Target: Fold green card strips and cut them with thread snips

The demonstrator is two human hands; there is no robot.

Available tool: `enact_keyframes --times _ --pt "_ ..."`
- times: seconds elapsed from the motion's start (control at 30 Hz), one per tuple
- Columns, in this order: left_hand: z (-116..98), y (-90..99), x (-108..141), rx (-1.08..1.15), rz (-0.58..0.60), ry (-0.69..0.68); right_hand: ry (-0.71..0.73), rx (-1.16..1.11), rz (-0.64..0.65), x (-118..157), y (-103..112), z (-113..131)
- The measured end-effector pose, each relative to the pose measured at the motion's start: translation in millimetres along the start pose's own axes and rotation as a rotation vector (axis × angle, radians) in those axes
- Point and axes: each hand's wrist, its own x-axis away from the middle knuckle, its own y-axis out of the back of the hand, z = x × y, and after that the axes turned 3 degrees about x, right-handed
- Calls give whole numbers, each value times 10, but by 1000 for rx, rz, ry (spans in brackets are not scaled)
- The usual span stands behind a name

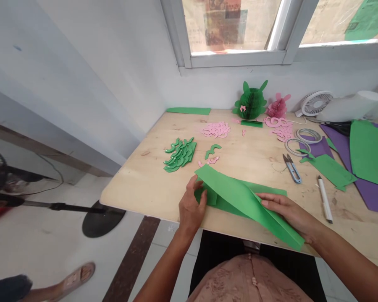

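A long folded strip of green paper point(242, 195) slants across the front edge of the wooden table. My left hand point(191, 204) curls around its upper left end, thumb and fingers at the paper. Its lower right part lies in my right hand point(285, 209), fingers on the upper side near the fold. Beneath the strip, another green sheet point(271, 189) rests on the table. Beyond my hands are a pile of green curved cutouts point(180, 154), a single green curved piece point(213, 150) and small pink pieces point(213, 160).
The wooden table point(138, 167) also holds blue snips point(292, 168), a white pen point(325, 199), tape rolls point(297, 147), pink cutouts point(216, 129), a green honeycomb figure point(251, 102), a pink one point(277, 107) and a small fan point(316, 102). A person's foot point(72, 279) shows lower left.
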Motion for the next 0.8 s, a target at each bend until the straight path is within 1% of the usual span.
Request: enact_keyframes --times 0.1,0.17,0.23,0.3,0.37,0.5,0.57,0.67,0.8 --pt "-12 14 -3 -20 -13 5 -15 43 14 4 41 8" --pt "-9 23 -8 -61 -15 -46 -10 85 38 -8 79 6" --pt "4 29 -12 -97 7 -123 8 144 64 -28 120 1" --pt "23 32 -13 -122 31 -171 25 216 79 -46 156 7" --pt "40 33 -10 -143 36 -186 60 303 64 -46 181 32" --pt "61 29 1 -180 31 -213 198 470 -59 36 227 131" --pt "67 26 6 -196 30 -216 226 496 -98 100 267 175" --pt "74 23 10 -207 31 -214 241 502 -100 164 357 190" --pt "83 21 12 -197 33 -215 283 657 -47 132 485 102"
